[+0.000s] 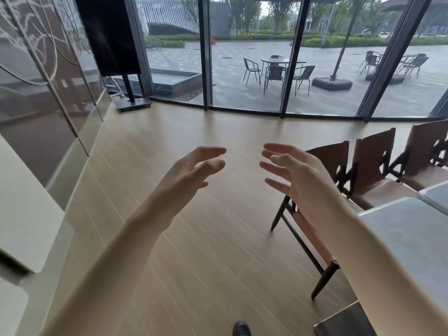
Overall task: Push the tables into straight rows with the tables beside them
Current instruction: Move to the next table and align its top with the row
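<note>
My left hand (191,170) and my right hand (293,175) are raised in front of me over the wooden floor, palms facing each other, fingers spread and relaxed, holding nothing. A white table (409,241) stands at the right edge, its near corner beside my right forearm. A second white table (436,196) sits just behind it. At the left edge, the rounded corners of two more white tables (26,224) show. Neither hand touches any table.
Three brown chairs (378,170) line the far side of the right-hand tables, the nearest just behind my right hand. A black screen on a stand (114,40) is at the back left, before glass walls. My shoe (241,329) shows at the bottom.
</note>
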